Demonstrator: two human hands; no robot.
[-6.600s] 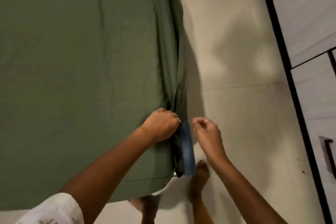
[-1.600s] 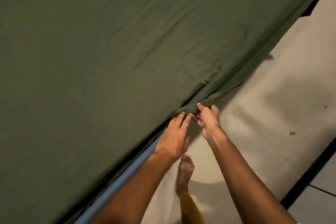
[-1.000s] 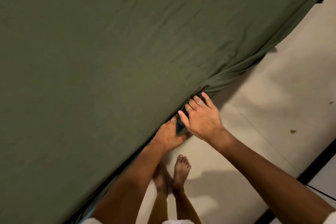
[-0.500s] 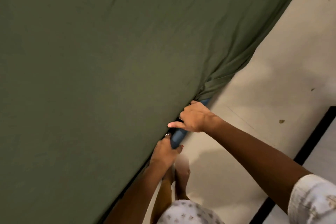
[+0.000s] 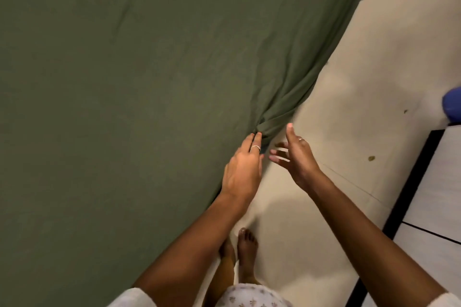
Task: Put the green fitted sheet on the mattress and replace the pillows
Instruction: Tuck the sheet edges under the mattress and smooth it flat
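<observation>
At mattress edge, left hand (image 5: 243,169) flat on green fitted sheet (image 5: 149,82), pinning bunched hem; right hand (image 5: 295,154) beside it, spread, empty.

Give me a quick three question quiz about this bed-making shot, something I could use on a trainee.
1. True or false: the right hand is gripping the green sheet.
2. Multiple choice: where do the left hand's fingertips lie? A) on the floor B) at the bunched sheet along the bed's edge C) on a pillow
3. Fill in: the blue thing sits at the picture's ____ edge.

Key:
1. False; it is open, fingers spread, off the sheet.
2. B
3. right
</observation>
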